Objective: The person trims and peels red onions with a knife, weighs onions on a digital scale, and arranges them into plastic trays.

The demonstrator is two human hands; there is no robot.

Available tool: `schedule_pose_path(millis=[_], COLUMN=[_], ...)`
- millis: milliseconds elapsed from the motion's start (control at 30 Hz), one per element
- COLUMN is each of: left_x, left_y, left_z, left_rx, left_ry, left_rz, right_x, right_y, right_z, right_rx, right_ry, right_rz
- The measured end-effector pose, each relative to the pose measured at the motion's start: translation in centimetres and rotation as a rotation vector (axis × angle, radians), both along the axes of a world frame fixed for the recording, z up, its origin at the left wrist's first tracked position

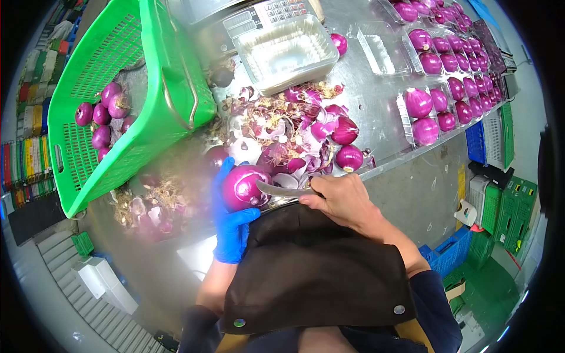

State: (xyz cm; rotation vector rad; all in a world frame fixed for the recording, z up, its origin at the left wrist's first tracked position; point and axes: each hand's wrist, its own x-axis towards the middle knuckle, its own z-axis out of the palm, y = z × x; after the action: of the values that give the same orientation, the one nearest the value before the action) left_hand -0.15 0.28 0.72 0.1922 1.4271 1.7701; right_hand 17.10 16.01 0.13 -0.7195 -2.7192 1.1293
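Note:
My left hand (pixel 234 232), in a blue glove, is closed round a large red onion (pixel 242 187) at the table's near edge. My bare right hand (pixel 341 199) grips a small knife (pixel 282 191), whose blade points left and meets the onion's right side. Just beyond both hands lies a heap of onion skins and root ends (pixel 276 120). Beside that heap, to the right, sits a whole red onion (pixel 349 158), with a darker onion (pixel 344 130) behind it. The knife's handle is mostly hidden in my fingers.
A green crate (pixel 153 76) with several onions (pixel 109 112) stands at left. An open plastic tub (pixel 286 53) rests before a keypad scale (pixel 276 10). Packed onion trays (pixel 419 103) line the table's right side, near an onion-free tray (pixel 379 50). Blue crates (pixel 450 250) stand beyond the table edge.

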Motion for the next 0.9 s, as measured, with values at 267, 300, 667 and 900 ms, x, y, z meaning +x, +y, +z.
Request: schedule_pose_path(millis=[267, 300, 667, 900], left_x=[0.4, 0.4, 0.3, 1.1], left_y=[-0.3, -0.2, -2.1, -2.0], left_z=[-0.3, 0.1, -2.4, -1.7], left_rx=[0.001, -0.006, -0.01, -0.006], left_ry=[-0.016, -0.019, -0.085, -0.259], left_rz=[-0.037, -0.051, -0.161, -0.085], right_x=[-0.2, -0.2, 1.7, 1.1], right_y=[0.1, 0.1, -1.6, -1.1], right_z=[-0.9, -0.9, -7.1, -5.5], right_rx=[0.068, 0.025, -0.637, -0.464], right_ry=[-0.015, -0.02, 0.02, -0.027], right_rz=[-0.023, -0.029, -0.236, -0.106])
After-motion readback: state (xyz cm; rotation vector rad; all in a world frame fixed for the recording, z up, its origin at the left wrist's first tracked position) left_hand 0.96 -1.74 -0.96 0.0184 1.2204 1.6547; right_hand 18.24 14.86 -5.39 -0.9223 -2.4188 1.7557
